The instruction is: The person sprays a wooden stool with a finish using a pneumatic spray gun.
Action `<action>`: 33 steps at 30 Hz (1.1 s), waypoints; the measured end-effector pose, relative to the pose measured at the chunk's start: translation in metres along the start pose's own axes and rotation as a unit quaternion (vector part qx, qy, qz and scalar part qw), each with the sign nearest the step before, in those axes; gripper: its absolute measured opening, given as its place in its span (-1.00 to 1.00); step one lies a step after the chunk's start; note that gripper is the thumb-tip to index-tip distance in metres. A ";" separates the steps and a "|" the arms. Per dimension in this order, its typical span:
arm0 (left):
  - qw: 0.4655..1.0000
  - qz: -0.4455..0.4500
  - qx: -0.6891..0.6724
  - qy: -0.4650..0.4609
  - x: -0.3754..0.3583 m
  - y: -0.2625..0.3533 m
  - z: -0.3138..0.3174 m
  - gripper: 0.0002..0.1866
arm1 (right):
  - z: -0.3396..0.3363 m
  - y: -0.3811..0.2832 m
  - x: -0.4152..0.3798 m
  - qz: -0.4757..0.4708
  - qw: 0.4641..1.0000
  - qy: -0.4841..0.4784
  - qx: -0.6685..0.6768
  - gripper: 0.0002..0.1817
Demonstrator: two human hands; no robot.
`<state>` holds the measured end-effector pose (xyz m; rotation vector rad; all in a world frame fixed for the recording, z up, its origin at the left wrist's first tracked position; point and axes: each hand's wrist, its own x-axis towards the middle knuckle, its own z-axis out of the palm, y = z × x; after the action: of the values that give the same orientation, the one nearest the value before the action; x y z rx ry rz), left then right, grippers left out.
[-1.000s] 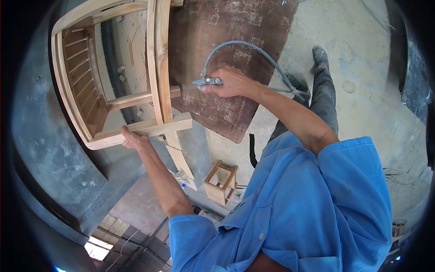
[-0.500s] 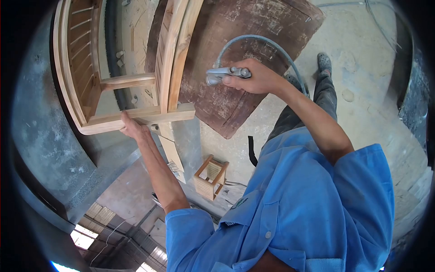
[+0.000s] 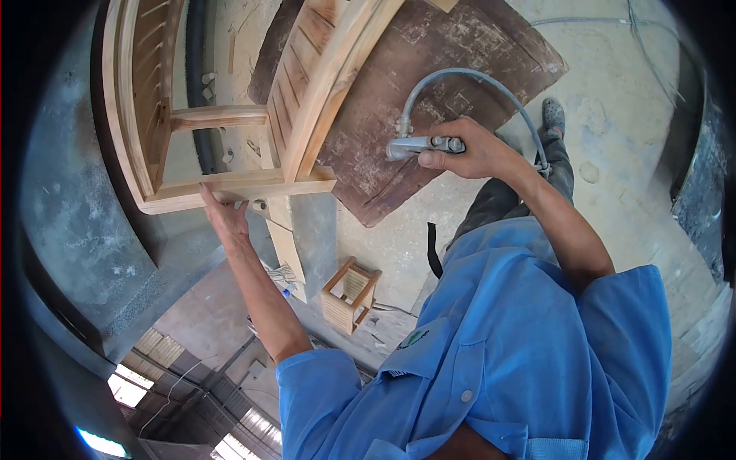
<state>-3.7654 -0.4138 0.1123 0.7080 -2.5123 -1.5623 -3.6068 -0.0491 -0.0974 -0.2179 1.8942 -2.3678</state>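
My right hand [image 3: 479, 152] is wrapped round the handle of a metal spray gun [image 3: 418, 146], whose nozzle end points left towards the wood. A grey-blue hose [image 3: 479, 73] loops from the gun over my forearm and down beside my leg. My left hand [image 3: 228, 220] grips the near rail of a pale wooden slatted furniture frame [image 3: 230, 186], with fingers on either side of the wood. The frame is tilted at the upper left, and its top runs out of view. A gap lies between the gun and the frame.
Behind the gun lies a worn brown board [image 3: 452, 57]. A small slatted wooden stool-like frame [image 3: 351, 295] is on the floor below. A large grey metal surface [image 3: 73, 184] curves along the left. More hose or cable [image 3: 632, 34] trails over the pale floor at upper right.
The spray gun and my right hand have moved right and slightly down, away from the frame's rail. The frame has turned a little, and my left fingers have shifted on its rail.
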 end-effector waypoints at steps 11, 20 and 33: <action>0.995 0.055 0.075 0.024 -0.014 -0.016 -0.012 -0.01 | 0.002 -0.020 -0.018 0.065 0.990 -0.061 -0.114 -0.49; 0.996 0.084 0.032 0.019 -0.013 -0.044 -0.023 -0.21 | 0.008 -0.047 -0.017 0.009 0.993 -0.039 -0.109 -0.47; 0.994 0.032 -0.037 -0.098 -0.080 -0.065 -0.108 -0.27 | 0.097 -0.102 -0.021 -0.169 0.986 -0.015 0.000 -0.38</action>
<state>-3.6381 -0.4914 0.1193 0.4824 -2.5645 -1.7714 -3.5686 -0.1160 0.0217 -0.6173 1.9786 -2.5486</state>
